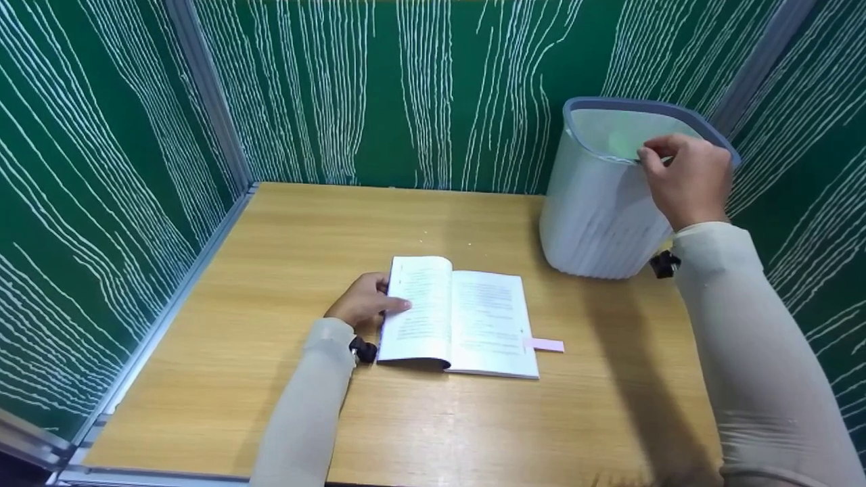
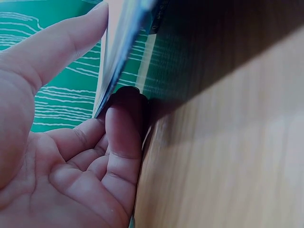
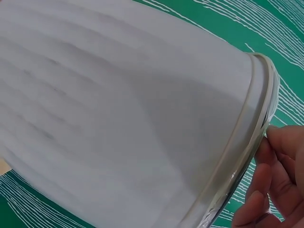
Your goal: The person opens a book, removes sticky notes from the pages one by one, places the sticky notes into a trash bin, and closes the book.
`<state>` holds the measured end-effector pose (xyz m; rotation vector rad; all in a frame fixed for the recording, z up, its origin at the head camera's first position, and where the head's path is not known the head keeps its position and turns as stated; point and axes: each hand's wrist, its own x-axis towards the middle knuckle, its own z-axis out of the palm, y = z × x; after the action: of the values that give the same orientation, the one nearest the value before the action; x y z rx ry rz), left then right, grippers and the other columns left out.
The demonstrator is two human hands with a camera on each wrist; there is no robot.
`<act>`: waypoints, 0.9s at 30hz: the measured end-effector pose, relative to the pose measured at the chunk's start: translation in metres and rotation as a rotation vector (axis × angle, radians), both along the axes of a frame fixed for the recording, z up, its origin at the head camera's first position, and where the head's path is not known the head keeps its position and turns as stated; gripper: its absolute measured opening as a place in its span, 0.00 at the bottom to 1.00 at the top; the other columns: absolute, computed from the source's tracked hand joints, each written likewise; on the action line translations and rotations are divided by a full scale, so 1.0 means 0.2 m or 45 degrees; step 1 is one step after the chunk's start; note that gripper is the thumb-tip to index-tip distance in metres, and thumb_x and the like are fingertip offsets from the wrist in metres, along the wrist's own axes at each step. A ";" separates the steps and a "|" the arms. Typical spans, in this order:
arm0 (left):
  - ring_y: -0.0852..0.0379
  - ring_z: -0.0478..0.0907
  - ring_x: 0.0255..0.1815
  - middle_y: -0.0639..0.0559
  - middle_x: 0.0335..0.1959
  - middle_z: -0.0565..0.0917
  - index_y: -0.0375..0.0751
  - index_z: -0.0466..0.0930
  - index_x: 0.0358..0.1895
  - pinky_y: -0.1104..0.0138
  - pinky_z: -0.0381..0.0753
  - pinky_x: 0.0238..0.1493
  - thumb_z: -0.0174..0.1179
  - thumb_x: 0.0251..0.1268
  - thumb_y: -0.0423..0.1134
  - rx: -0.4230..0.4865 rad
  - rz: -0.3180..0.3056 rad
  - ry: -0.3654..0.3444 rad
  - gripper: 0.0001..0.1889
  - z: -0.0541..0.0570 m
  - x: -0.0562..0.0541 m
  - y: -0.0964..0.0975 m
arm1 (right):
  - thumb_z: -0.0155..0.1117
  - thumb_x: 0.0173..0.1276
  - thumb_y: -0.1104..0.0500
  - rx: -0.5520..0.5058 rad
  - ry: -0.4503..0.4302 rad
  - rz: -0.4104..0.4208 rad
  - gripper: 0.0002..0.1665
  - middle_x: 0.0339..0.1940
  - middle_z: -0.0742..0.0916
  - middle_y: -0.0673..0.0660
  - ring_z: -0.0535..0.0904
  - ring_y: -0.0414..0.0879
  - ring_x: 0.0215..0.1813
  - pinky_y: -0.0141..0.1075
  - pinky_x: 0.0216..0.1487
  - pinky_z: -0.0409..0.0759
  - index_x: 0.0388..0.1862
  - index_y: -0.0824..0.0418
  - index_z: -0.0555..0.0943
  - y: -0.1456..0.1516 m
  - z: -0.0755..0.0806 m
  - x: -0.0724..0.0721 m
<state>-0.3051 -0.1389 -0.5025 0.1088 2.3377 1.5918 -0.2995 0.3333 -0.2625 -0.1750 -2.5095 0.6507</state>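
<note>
An open book [image 1: 487, 318] with printed pages lies on the wooden table in the head view. My left hand [image 1: 362, 301] grips its left side, thumb on the page and fingers behind the cover. In the left wrist view, the lifted edge of the book [image 2: 114, 61] stands between thumb and curled fingers. A pink sticky tab [image 1: 547, 345] juts out from the right page. At the rim of a white bin [image 1: 602, 210], my right hand [image 1: 693, 172] pinches a pale green slip [image 1: 622, 143], seen against the bin's inside. The right wrist view shows fingertips [image 3: 273, 133] right at the rim, the slip hidden.
The bin has a grey-blue rim and a clear liner [image 3: 223, 199] folded over it. Green panels [image 1: 379, 95] with white wavy lines enclose the table [image 1: 270, 243] at the back and sides. Tiny white specks lie behind the book.
</note>
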 end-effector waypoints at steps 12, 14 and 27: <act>0.51 0.79 0.49 0.49 0.48 0.84 0.48 0.83 0.54 0.61 0.77 0.49 0.81 0.53 0.44 -0.011 0.016 -0.023 0.25 0.01 0.01 0.01 | 0.52 0.80 0.39 -0.012 0.019 0.032 0.28 0.65 0.86 0.55 0.81 0.51 0.59 0.48 0.66 0.80 0.66 0.51 0.83 -0.01 -0.01 0.07; 0.51 0.79 0.48 0.48 0.48 0.84 0.46 0.83 0.54 0.62 0.77 0.48 0.81 0.53 0.43 0.002 0.007 -0.018 0.25 0.01 0.00 0.01 | 0.53 0.80 0.39 -0.004 0.058 0.037 0.26 0.62 0.88 0.54 0.82 0.50 0.55 0.39 0.62 0.83 0.65 0.51 0.84 -0.02 -0.04 0.09; 0.51 0.77 0.47 0.48 0.47 0.83 0.45 0.83 0.54 0.63 0.75 0.48 0.81 0.53 0.44 -0.044 0.013 -0.002 0.26 0.01 0.00 0.01 | 0.58 0.78 0.40 -0.025 0.234 0.226 0.21 0.49 0.91 0.50 0.77 0.40 0.44 0.22 0.41 0.73 0.56 0.50 0.88 -0.14 -0.28 0.27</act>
<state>-0.3056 -0.1371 -0.5011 0.0876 2.3669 1.5552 -0.2460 0.3056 -0.3179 0.0977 -2.3588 0.7276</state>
